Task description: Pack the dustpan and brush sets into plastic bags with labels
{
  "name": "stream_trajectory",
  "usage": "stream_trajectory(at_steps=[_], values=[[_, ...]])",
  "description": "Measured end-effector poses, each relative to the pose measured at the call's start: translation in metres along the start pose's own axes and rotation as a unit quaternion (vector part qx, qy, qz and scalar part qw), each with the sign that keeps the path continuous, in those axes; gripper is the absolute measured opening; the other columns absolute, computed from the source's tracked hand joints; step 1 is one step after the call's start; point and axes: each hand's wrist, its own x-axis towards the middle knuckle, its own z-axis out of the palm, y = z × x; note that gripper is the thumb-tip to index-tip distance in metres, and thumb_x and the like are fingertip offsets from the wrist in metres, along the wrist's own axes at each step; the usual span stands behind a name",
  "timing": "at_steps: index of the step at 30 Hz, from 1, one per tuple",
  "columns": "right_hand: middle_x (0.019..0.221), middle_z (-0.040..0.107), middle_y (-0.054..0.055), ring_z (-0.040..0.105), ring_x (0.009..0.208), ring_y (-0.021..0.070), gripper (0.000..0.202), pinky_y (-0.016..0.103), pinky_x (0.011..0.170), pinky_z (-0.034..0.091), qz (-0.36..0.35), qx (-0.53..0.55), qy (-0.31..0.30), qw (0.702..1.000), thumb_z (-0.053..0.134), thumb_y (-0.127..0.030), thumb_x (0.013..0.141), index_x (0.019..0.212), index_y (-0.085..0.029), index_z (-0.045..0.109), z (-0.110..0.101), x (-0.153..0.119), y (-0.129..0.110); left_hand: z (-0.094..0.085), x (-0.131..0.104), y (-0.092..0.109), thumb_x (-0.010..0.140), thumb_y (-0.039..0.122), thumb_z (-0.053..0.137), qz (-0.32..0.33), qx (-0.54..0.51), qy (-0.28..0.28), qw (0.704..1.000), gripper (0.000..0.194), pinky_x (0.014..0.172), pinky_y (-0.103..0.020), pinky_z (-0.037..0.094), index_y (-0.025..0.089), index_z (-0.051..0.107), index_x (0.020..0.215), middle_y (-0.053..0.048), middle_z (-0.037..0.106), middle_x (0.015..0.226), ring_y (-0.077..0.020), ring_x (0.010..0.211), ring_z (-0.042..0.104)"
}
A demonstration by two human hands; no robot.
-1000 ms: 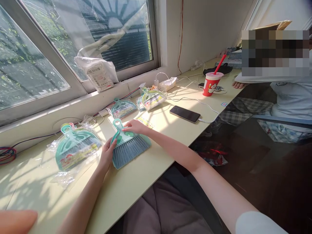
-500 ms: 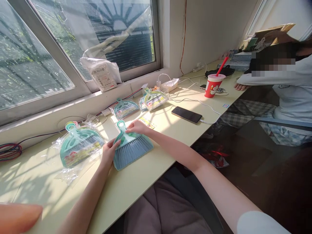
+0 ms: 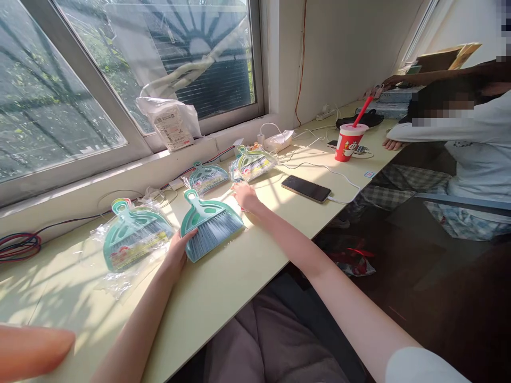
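Observation:
My left hand (image 3: 180, 247) grips the left edge of a teal dustpan (image 3: 192, 213), which carries a small brush with grey-blue bristles (image 3: 215, 233). The set leans up off the table, its handle pointing away from me. My right hand (image 3: 245, 196) is off the set, just beyond its right corner. Its fingers are bent together low over the tabletop, where a printed card is almost wholly covered; what they pinch is hidden. To the left lies a bagged dustpan-and-brush set (image 3: 136, 239) with a yellow label. Behind are further wrapped sets, one teal (image 3: 206, 178) and one with a yellow-green rim (image 3: 255, 162).
A black phone (image 3: 305, 189) on a white cable and a red cup (image 3: 348, 146) with a straw stand to the right. Coiled wires (image 3: 18, 247) lie far left. A white package (image 3: 171, 125) rests on the sill. Another person's arm (image 3: 435, 132) lies on the table's far end.
My right hand has let go of the dustpan set and moved right and away, onto the printed card. My left hand still holds the set, which has shifted slightly left and away.

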Motion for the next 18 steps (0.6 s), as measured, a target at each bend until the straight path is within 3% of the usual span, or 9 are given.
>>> stream_trajectory(at_steps=[3, 6, 10, 16, 18], values=[[0.127, 0.065, 0.015, 0.051, 0.128, 0.0239, 0.026, 0.031, 0.101, 0.042, 0.017, -0.076, -0.045, 0.996, 0.060, -0.030, 0.095, 0.115, -0.016, 0.068, 0.002, 0.002, 0.009, 0.000, 0.005, -0.002, 0.067, 0.046, 0.079, 0.038, -0.031, 0.025, 0.998, 0.052, 0.069, -0.035, 0.061, 0.020, 0.063, 0.109, -0.011, 0.072, 0.101, -0.0301, 0.094, 0.070], [0.125, 0.066, 0.012, 0.054, 0.124, 0.0235, 0.025, 0.031, 0.099, 0.044, 0.013, -0.083, -0.076, 0.994, 0.058, -0.024, 0.094, 0.116, -0.020, 0.069, 0.004, 0.001, 0.008, -0.003, 0.007, -0.004, 0.070, 0.044, 0.077, 0.036, -0.059, 0.028, 0.997, 0.051, 0.059, -0.030, 0.059, 0.020, 0.059, 0.111, -0.009, 0.070, 0.099, -0.0248, 0.086, 0.070], [0.121, 0.067, 0.009, 0.059, 0.115, 0.0217, 0.034, 0.028, 0.088, 0.050, 0.019, -0.025, -0.085, 0.996, 0.060, -0.012, 0.087, 0.120, -0.019, 0.068, 0.002, 0.001, 0.000, -0.005, 0.004, -0.005, 0.073, 0.036, 0.076, 0.036, -0.087, 0.030, 0.995, 0.047, 0.059, -0.029, 0.059, 0.020, 0.057, 0.113, -0.008, 0.069, 0.104, -0.0225, 0.086, 0.069], [0.115, 0.068, 0.012, 0.068, 0.098, 0.0254, 0.049, 0.030, 0.075, 0.055, 0.065, 0.013, -0.145, 0.987, 0.081, -0.013, 0.068, 0.115, -0.019, 0.069, -0.002, 0.006, -0.006, 0.001, -0.002, 0.000, 0.073, 0.034, 0.072, 0.051, -0.062, 0.052, 0.995, 0.048, 0.054, -0.031, 0.058, 0.021, 0.054, 0.116, -0.009, 0.068, 0.105, -0.0257, 0.089, 0.069], [0.110, 0.070, 0.011, 0.070, 0.094, 0.0254, 0.050, 0.031, 0.073, 0.056, 0.065, 0.043, -0.136, 0.988, 0.083, -0.014, 0.067, 0.114, -0.019, 0.068, -0.001, 0.006, -0.005, 0.002, -0.002, 0.001, 0.074, 0.035, 0.072, 0.059, -0.055, 0.054, 0.995, 0.050, 0.055, -0.032, 0.058, 0.022, 0.053, 0.118, -0.009, 0.068, 0.110, -0.0257, 0.090, 0.069]])
